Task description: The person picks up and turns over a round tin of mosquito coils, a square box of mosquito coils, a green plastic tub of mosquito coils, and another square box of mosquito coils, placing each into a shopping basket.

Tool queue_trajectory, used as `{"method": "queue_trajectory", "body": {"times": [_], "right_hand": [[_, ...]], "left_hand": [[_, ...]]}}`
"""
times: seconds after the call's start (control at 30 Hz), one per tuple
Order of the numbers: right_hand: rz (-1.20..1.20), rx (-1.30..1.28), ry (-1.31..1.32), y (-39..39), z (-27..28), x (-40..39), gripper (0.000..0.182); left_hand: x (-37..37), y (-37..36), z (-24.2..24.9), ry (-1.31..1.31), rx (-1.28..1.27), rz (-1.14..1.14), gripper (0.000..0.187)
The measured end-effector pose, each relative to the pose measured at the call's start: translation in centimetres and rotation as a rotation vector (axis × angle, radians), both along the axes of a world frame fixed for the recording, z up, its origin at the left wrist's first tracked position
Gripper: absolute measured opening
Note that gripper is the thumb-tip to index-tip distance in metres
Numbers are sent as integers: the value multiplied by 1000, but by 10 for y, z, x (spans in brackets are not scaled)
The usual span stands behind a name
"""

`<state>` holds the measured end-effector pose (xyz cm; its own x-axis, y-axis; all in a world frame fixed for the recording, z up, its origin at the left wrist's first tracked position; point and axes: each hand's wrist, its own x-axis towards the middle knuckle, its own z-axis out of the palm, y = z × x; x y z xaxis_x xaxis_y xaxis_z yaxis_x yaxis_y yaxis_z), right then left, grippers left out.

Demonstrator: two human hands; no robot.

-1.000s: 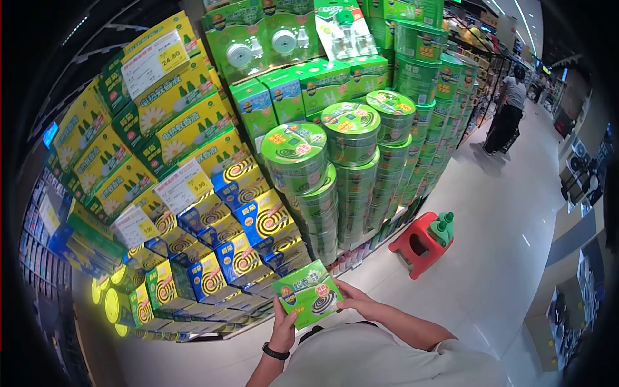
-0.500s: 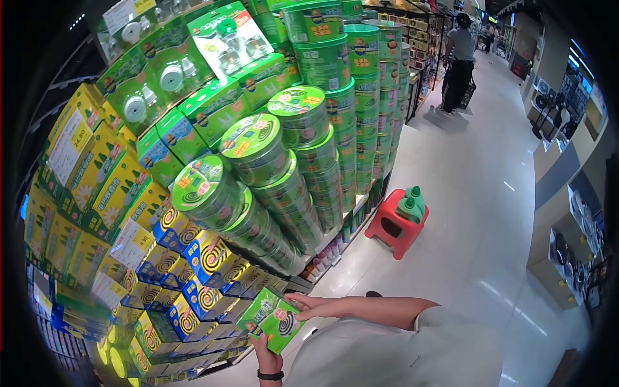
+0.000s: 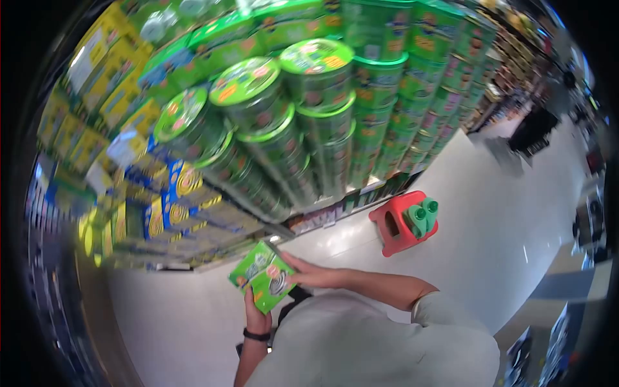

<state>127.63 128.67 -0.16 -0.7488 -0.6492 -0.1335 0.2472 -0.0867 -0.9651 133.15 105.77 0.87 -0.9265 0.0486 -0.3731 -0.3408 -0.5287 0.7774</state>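
Note:
A green mosquito coil box point(image 3: 263, 276), printed with a dark spiral, is held in front of my body between both hands. My left hand point(image 3: 258, 313), with a black band at its wrist, grips the lower edge of the box. From the right, my right hand point(image 3: 308, 273) is closed on the opposite side, its fingers partly behind the box. Just beyond the box, the shelf display holds stacked green round tubs point(image 3: 255, 82) and blue and yellow spiral-printed boxes point(image 3: 187, 182).
A red stool point(image 3: 394, 227) with green bottles point(image 3: 422, 218) on it stands on the floor by the shelf. Yellow boxes point(image 3: 106, 71) fill the left of the display. Farther up the aisle is a person in dark clothes point(image 3: 535, 129), blurred.
My view has swung, so the shelves and stool appear shifted and the picture is blurred. The box stays in both hands, now seen over the floor rather than against the shelf edge.

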Motion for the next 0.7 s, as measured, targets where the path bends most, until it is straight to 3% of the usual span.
{"method": "queue_trajectory", "body": {"times": [0.13, 0.23, 0.37, 0.43, 0.5, 0.57, 0.7], "right_hand": [[40, 148, -27, -3, 18, 9, 94], [103, 12, -64, -2, 18, 12, 94], [168, 46, -189, -11, 0, 13, 92], [221, 54, -145, -22, 14, 17, 88], [147, 27, -314, -31, 26, 21, 84], [115, 90, -266, -43, 18, 30, 76], [154, 261, -440, -64, 15, 44, 64]], "left_hand": [[10, 4, 6, -79, 24, 112, 49], [32, 5, 4, -105, 45, 192, 44], [44, 5, 2, -75, 35, 213, 45], [54, 1, -7, -49, -2, 262, 43], [67, -6, -7, -31, 65, 269, 48], [77, -11, -2, -17, -35, 251, 54], [104, -29, -27, -61, 23, 250, 61]]}}
